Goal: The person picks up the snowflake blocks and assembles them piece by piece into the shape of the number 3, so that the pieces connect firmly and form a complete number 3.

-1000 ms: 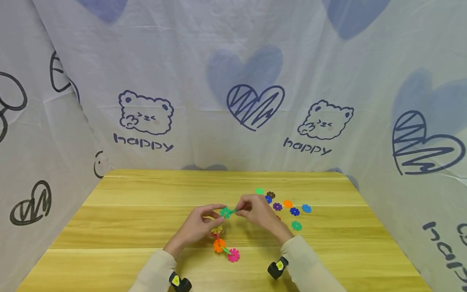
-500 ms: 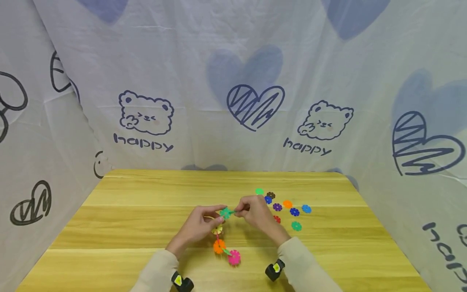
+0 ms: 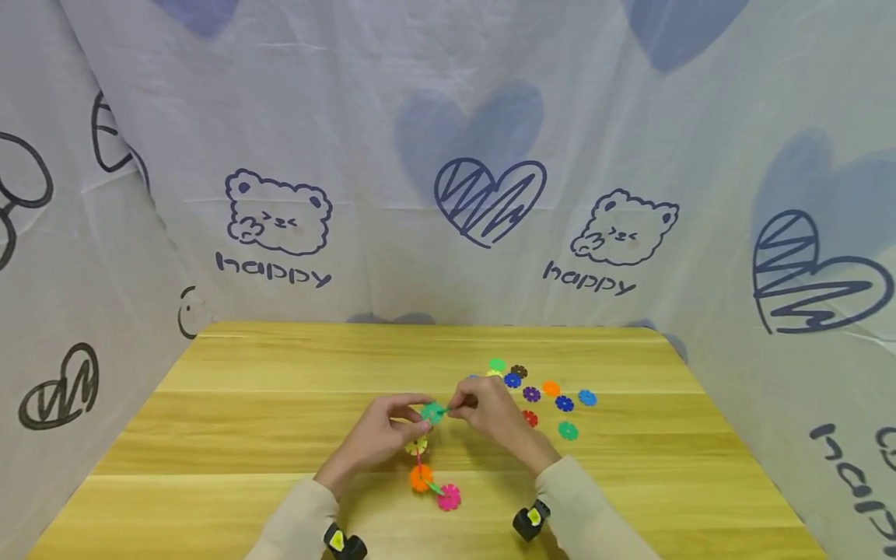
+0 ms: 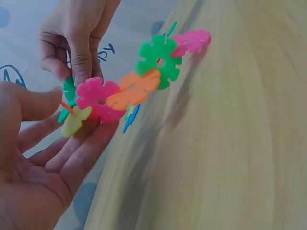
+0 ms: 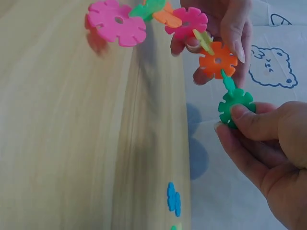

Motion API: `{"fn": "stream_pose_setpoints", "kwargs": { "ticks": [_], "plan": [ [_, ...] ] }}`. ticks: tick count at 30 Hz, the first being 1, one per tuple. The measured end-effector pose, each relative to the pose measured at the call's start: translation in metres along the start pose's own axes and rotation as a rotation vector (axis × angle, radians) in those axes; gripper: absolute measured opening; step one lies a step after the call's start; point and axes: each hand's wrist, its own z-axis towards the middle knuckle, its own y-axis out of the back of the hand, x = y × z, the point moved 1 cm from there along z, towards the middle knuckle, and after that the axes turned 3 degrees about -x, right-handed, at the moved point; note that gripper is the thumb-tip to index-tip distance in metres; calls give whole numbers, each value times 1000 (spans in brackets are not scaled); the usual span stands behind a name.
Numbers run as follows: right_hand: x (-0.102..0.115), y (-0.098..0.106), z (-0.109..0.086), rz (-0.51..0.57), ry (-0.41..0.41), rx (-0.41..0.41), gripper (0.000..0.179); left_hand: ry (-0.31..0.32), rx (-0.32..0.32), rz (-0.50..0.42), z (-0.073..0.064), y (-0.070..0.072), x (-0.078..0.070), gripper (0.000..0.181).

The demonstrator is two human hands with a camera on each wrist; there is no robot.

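Note:
A chain of flower-shaped plastic snowflake discs, linked by their slots, hangs between the two hands. My left hand (image 3: 378, 435) grips it at an orange disc (image 5: 207, 63), thumb on one side and fingers on the other. Between thumb and index finger, my right hand (image 3: 493, 408) pinches the green disc (image 5: 242, 99) at the chain's end. It meets another green disc (image 5: 227, 81), seen edge-on, which joins the orange one. Below the left hand come a yellow disc (image 4: 74, 122), a pink disc (image 4: 96, 93), an orange disc (image 4: 134, 90), a green disc (image 4: 156, 53) and a pink end disc (image 3: 449, 497).
Loose discs lie on the wooden table (image 3: 280, 404) beyond and right of the right hand, among them a red disc (image 3: 530, 419), a green disc (image 3: 568, 431), an orange disc (image 3: 551, 388) and a brown disc (image 3: 519, 372). A printed cloth (image 3: 378, 155) surrounds the table's back and sides.
The right hand has shifted slightly left towards the left hand, uncovering more of the red disc and other loose discs. The hanging chain has swayed a little. Both hands keep their hold.

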Motion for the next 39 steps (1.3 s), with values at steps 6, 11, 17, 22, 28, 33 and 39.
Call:
{"fn": "stream_pose_setpoints", "kwargs": {
  "ticks": [6, 11, 17, 22, 28, 33, 39],
  "plan": [
    [-5, 1, -1, 64, -20, 27, 7, 30, -23, 4, 1, -3, 1, 35],
    [-6, 1, 0, 72, -38, 27, 5, 54, -21, -13, 4, -5, 2, 34],
    [-6, 1, -1, 87, -21, 7, 8, 15, -10, 18, 7, -9, 3, 37],
    [-8, 4, -2, 80, -34, 26, 7, 2, -8, 16, 9, -11, 5, 33],
    [-25, 22, -2, -11, -103, -25, 8, 4, -15, 19, 8, -9, 6, 36],
    [-43, 30, 1, -82, -186, -45, 8, 19, -18, 21, 7, -5, 6, 42],
    [-60, 23, 2, -118, -234, 52, 6, 7, 24, 11, 8, -3, 6, 39]
  ]
}}
